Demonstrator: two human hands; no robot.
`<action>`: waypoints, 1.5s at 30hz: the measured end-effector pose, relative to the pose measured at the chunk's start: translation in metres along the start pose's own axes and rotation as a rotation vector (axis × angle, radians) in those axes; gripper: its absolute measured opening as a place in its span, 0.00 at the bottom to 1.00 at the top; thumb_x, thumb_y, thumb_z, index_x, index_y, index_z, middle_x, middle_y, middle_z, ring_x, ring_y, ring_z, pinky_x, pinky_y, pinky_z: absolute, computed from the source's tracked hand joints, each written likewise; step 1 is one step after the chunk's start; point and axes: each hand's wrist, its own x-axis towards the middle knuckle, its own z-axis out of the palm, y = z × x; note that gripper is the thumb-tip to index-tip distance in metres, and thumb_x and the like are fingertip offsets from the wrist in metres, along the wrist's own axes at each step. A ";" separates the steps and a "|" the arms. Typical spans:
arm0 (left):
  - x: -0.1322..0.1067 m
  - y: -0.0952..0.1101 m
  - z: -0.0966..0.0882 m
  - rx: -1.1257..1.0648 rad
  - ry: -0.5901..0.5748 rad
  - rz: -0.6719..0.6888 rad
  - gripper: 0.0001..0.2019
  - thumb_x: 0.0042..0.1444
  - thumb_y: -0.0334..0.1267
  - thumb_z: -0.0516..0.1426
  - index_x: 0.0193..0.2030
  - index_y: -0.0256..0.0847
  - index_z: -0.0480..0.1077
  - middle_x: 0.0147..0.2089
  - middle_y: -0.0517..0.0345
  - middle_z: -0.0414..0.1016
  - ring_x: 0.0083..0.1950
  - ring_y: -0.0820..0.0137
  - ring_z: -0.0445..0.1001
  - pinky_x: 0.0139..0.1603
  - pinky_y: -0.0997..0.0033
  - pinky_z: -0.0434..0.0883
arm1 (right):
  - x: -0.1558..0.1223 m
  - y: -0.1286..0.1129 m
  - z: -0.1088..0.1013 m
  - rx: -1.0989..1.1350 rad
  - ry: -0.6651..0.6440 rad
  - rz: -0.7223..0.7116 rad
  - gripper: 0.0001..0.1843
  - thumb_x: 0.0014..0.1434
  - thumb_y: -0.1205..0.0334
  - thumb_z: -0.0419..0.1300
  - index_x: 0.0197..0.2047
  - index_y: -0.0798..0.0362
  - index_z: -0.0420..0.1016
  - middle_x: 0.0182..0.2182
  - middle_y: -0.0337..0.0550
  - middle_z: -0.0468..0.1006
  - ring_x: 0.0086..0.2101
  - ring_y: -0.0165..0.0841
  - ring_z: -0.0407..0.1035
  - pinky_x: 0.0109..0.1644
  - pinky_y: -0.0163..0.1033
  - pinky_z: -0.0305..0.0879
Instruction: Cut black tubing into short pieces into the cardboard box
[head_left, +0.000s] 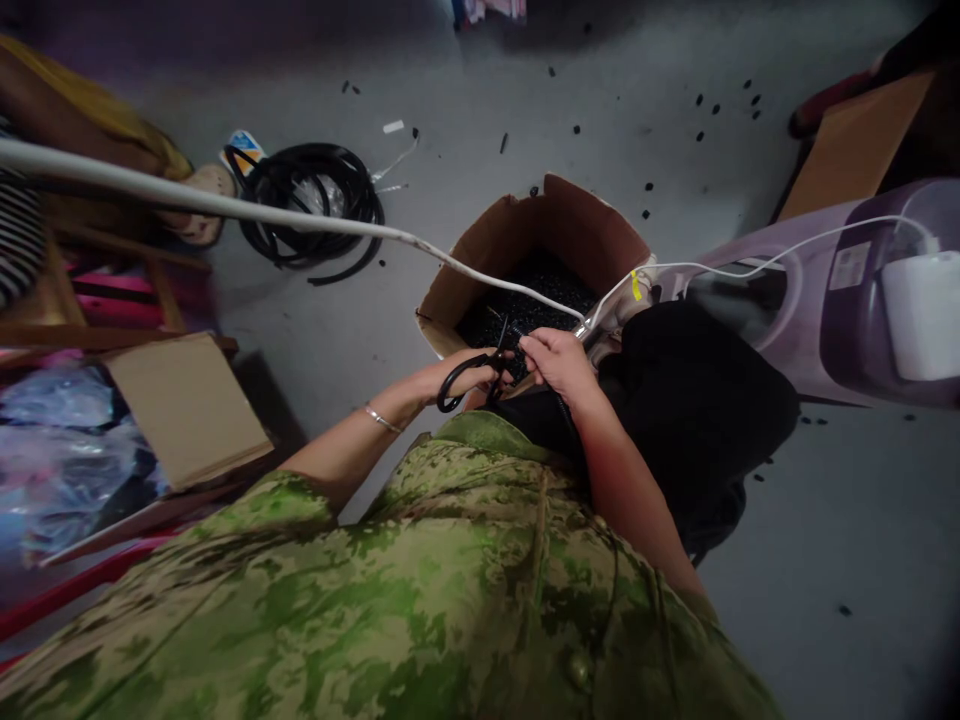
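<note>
While snipping, as seems likely from the head view, keep the scissors (pixel 498 358) square across the black tube (pixel 517 328) and clear of the right hand (pixel 561 362). Better to feed in short, even lengths, aiming each cut down into the cardboard box (pixel 600 215). Gripping the scissors in the left hand (pixel 471 372) and pinching the tube in the right, close beside the blades, near the box's near edge. Cannot tell the opening of the blades. Slim, dark and probably bendy, poking out ahead of the right thumb and trailing below the palm. Note also the dark bits (pixel 555 285) inside the box and the coiled black hose (pixel 360 195) on the floor (pixel 450 100).
</note>
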 end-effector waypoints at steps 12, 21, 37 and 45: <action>0.001 0.005 -0.002 0.154 0.036 0.081 0.11 0.54 0.39 0.51 0.39 0.38 0.71 0.39 0.54 0.78 0.40 0.66 0.75 0.43 0.69 0.74 | 0.001 0.000 0.001 -0.102 -0.064 0.004 0.15 0.64 0.60 0.55 0.25 0.53 0.67 0.18 0.33 0.69 0.15 0.23 0.60 0.21 0.29 0.55; 0.001 0.012 0.002 0.379 0.138 0.043 0.08 0.54 0.35 0.51 0.37 0.39 0.70 0.36 0.55 0.78 0.37 0.66 0.75 0.41 0.69 0.72 | 0.002 -0.003 0.003 -0.064 -0.137 0.059 0.17 0.64 0.62 0.55 0.23 0.53 0.66 0.17 0.32 0.68 0.14 0.22 0.59 0.20 0.28 0.53; -0.008 -0.007 0.001 0.651 0.128 0.025 0.11 0.62 0.40 0.51 0.35 0.38 0.72 0.33 0.50 0.79 0.34 0.65 0.76 0.36 0.71 0.68 | 0.005 0.002 0.002 -0.154 -0.230 0.059 0.21 0.62 0.61 0.55 0.17 0.52 0.62 0.12 0.30 0.60 0.15 0.24 0.53 0.23 0.32 0.48; -0.011 -0.006 -0.002 0.704 0.066 0.063 0.13 0.63 0.40 0.50 0.39 0.38 0.74 0.33 0.47 0.79 0.33 0.63 0.76 0.34 0.70 0.68 | 0.007 0.008 0.002 -0.217 -0.256 -0.007 0.20 0.61 0.61 0.54 0.18 0.52 0.61 0.14 0.31 0.61 0.18 0.24 0.54 0.25 0.32 0.48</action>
